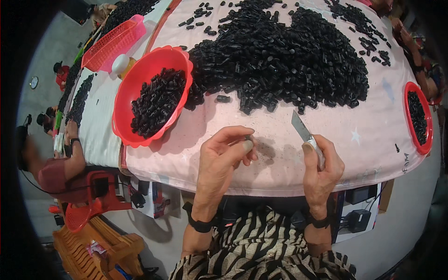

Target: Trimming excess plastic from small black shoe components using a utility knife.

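In my right hand (pixel 323 163) is a short knife (pixel 302 128); its bare blade points up and away, and its grip looks wrapped in something pale. My left hand (pixel 226 151) is closed in a pinch, with a small dark part (pixel 248 137) just showing between thumb and fingers, mostly hidden. A gap of cloth separates the two hands. Beyond them spreads a big heap of small black plastic parts (pixel 280 60). One loose black part (pixel 223 99) lies at the heap's near edge.
A red scalloped bowl (pixel 122 114) at left holds many black parts. A red oval basket (pixel 430 140) with more stands at far right. Pink cloth (pixel 186 163) covers the table. A pink basket (pixel 112 44) sits farther left. Other people work at left and right.
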Tool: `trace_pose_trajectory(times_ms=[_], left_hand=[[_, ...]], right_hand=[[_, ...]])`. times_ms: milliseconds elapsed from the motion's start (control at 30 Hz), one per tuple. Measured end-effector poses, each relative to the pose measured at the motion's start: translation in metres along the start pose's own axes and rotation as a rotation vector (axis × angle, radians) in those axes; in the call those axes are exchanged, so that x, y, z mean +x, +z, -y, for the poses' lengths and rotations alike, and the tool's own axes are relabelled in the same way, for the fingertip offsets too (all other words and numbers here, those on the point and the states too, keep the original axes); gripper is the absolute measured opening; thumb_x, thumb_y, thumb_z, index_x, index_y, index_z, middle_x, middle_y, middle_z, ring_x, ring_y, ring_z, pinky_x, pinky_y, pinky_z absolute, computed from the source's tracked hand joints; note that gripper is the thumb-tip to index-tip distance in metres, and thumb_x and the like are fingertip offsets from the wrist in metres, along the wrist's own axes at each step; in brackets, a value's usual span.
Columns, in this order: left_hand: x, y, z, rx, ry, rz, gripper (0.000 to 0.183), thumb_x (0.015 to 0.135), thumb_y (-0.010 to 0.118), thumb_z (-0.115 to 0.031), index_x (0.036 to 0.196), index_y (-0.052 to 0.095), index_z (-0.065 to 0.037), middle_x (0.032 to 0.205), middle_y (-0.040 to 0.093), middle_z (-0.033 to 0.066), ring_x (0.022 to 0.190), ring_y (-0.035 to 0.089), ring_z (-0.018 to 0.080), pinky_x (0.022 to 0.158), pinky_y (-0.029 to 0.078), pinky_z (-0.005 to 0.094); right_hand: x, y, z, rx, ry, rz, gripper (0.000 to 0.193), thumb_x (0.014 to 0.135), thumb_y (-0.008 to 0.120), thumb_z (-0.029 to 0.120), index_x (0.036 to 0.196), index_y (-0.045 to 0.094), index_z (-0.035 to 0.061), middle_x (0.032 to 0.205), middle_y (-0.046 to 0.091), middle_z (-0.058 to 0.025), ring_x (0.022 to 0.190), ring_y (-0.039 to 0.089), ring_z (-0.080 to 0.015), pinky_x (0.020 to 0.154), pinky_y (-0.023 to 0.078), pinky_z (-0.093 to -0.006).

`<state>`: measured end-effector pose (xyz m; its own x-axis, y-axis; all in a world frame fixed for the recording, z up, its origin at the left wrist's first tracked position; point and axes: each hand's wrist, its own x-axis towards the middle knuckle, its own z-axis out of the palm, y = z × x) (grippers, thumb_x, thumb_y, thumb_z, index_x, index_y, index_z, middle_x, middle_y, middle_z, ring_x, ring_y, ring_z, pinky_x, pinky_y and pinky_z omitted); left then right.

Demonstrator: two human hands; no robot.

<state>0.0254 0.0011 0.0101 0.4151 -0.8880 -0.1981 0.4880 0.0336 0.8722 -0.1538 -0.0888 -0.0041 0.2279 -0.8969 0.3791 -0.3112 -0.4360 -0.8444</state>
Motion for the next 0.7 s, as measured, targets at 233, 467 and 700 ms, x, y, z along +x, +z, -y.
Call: trace_pose_trajectory(times_ms=[233, 467, 700], left_hand=[[0.003, 0.002, 0.003, -0.131, -0.045, -0.013, 0.026, 0.094, 0.053, -0.006, 0.118, 0.059, 0.004, 0.096, 0.066, 0.0104, 0.077, 0.061, 0.0124, 0.066, 0.047, 0.0222], [0.005, -0.003, 0.004, -0.235, -0.061, 0.001, 0.027, 0.095, 0.051, -0.004, 0.119, 0.058, 0.004, 0.099, 0.066, 0.0135, 0.077, 0.057, 0.0093, 0.069, 0.047, 0.0205], [0.003, -0.006, 0.007, -0.243, -0.088, 0.002, 0.027, 0.094, 0.052, -0.004, 0.118, 0.058, 0.005, 0.097, 0.066, 0.0116, 0.074, 0.054, 0.0083, 0.069, 0.047, 0.0199]], right_hand=[[0.000, 0.003, 0.015, 0.028, -0.010, 0.114, 0.019, 0.082, 0.070, 0.007, 0.097, 0.063, -0.0016, 0.076, 0.064, -0.0086, 0.059, 0.058, -0.0155, 0.050, 0.044, -0.0270], [-0.002, 0.024, 0.018, 0.114, -0.276, 0.290, 0.026, 0.077, 0.074, 0.008, 0.098, 0.062, -0.0003, 0.069, 0.058, -0.0099, 0.054, 0.057, -0.0225, 0.048, 0.043, -0.0335], [-0.003, 0.027, 0.017, 0.078, -0.322, 0.317, 0.025, 0.077, 0.074, 0.009, 0.096, 0.061, -0.0010, 0.066, 0.055, -0.0098, 0.051, 0.055, -0.0238, 0.046, 0.042, -0.0341]])
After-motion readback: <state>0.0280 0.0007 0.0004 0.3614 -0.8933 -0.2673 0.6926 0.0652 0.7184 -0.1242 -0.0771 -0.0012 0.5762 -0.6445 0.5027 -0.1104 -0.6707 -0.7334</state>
